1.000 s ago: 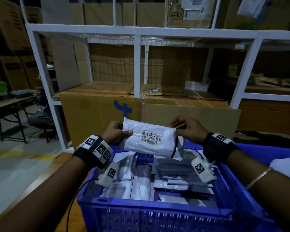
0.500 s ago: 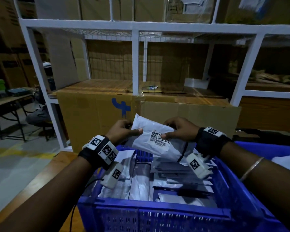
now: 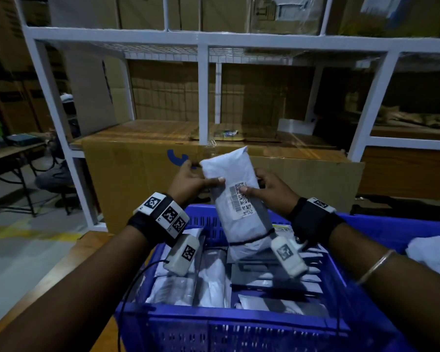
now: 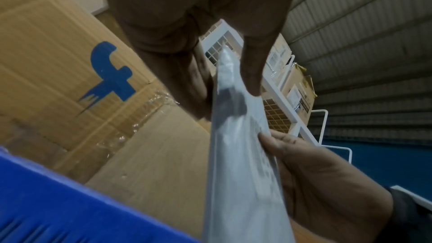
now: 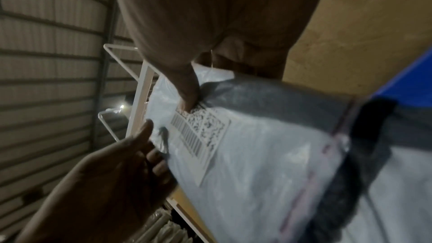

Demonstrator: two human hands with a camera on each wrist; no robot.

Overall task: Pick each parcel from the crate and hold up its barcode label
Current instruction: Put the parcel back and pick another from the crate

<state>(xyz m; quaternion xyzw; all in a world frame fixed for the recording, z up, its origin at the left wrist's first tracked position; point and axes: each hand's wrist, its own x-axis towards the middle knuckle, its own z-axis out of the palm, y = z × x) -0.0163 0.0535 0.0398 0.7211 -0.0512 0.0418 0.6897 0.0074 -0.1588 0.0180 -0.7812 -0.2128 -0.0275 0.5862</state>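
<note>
White parcel [image 3: 235, 196], barcode label [image 3: 241, 198] facing up: pinched between left hand [image 3: 188, 180] fingers and right hand [image 3: 271, 189] fingers, above blue crate [image 3: 239, 329].

Soft glossy white plastic parcel [image 3: 235, 199] between both hands, matt paper barcode label [image 3: 241, 197] under the right thumb, perforated blue plastic crate [image 3: 239, 331] below the wrists, rough brown cardboard box [image 3: 137, 179] beyond the fingers

White parcel [image 3: 235, 199] held nearly upright above blue crate [image 3: 229, 326], barcode label [image 3: 240, 198] facing camera. Left hand [image 3: 191, 180] pinches its left edge; right hand [image 3: 272, 190] grips right edge, thumb on label.
</note>
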